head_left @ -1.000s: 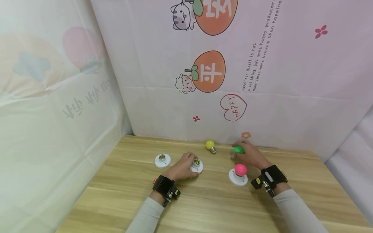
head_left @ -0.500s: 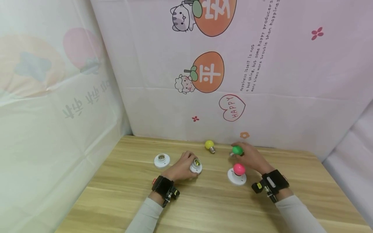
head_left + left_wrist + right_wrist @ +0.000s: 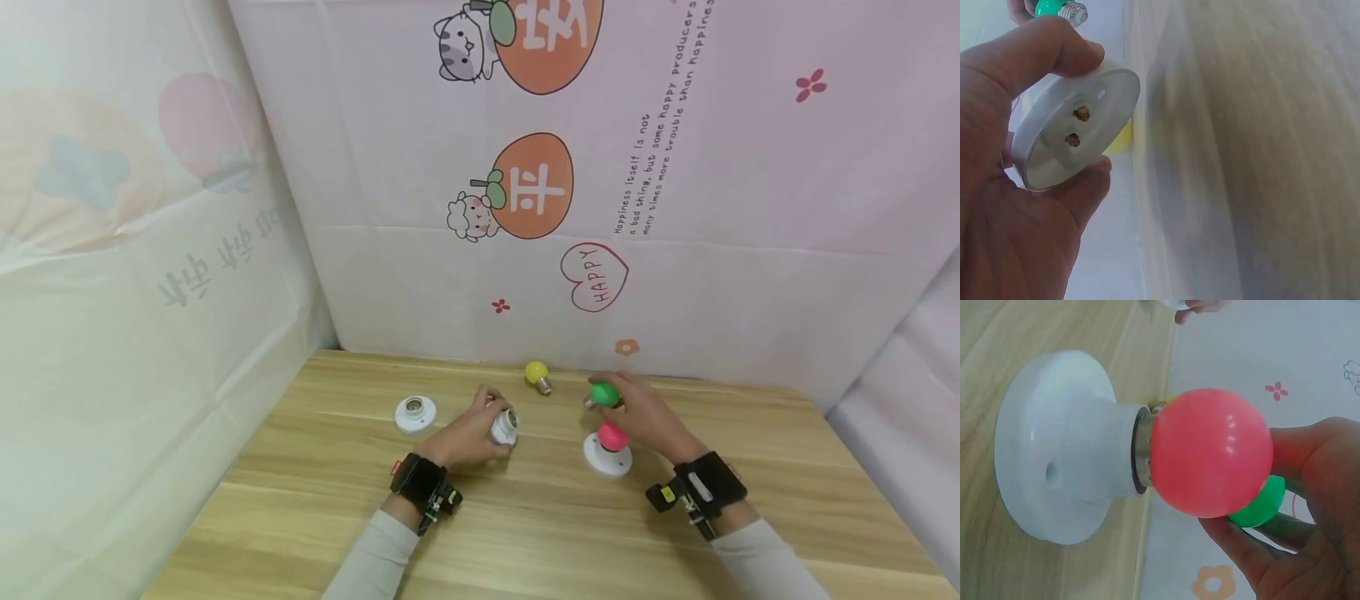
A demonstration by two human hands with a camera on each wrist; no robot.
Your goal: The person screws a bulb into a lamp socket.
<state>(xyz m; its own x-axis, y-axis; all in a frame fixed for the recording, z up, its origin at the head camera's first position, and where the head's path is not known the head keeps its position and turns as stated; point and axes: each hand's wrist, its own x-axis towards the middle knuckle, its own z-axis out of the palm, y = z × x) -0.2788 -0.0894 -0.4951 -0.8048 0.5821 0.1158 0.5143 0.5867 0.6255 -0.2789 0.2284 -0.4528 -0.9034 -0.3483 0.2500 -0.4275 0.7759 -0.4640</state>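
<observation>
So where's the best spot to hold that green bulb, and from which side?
Hold the green bulb by its round globe, I'd say, from the right: its metal screw base points left, towards the tilted white socket, and should stay bare.

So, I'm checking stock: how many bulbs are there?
3: yellow bulb far back on the table, green bulb in the right hand, pink bulb in a white socket.

Cloth (image 3: 405, 275): heart (image 3: 595, 277) "HAPPY"; orange fruit (image 3: 531, 185) "平"; lines (image 3: 651, 167) starting "Happiness itself".
</observation>
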